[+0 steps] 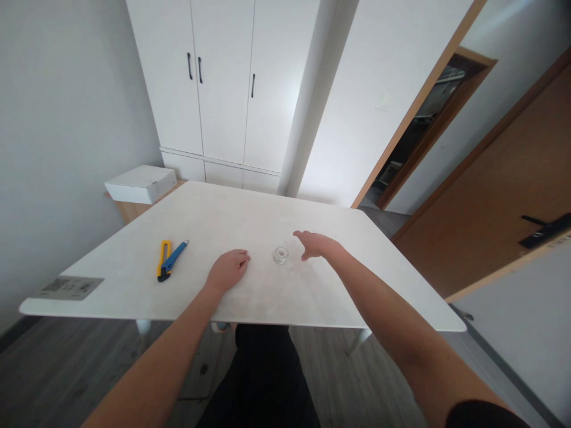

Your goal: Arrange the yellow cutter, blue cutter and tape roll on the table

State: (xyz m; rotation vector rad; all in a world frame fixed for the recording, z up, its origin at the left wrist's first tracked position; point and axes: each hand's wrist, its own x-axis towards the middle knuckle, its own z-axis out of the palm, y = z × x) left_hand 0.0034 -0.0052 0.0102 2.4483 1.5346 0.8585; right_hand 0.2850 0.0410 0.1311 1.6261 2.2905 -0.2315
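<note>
A small roll of clear tape (281,255) lies flat on the white table (250,220), between my two hands. My right hand (314,245) is just to its right, thumb and fingers apart around bare air, not touching the roll. To the left of the roll, my left hand (227,270) rests on the tabletop with its fingers loosely curled in; nothing shows in it. Farther left, a yellow utility knife (163,252) and a blue utility knife (175,257) lie together, the blue one partly across the yellow one.
A grey printed label (71,288) is on the table's front left corner. Beyond the left edge, a white box (143,183) sits on a wooden surface. White cupboards (223,89) stand behind the table, and a brown door (499,178) is at the right.
</note>
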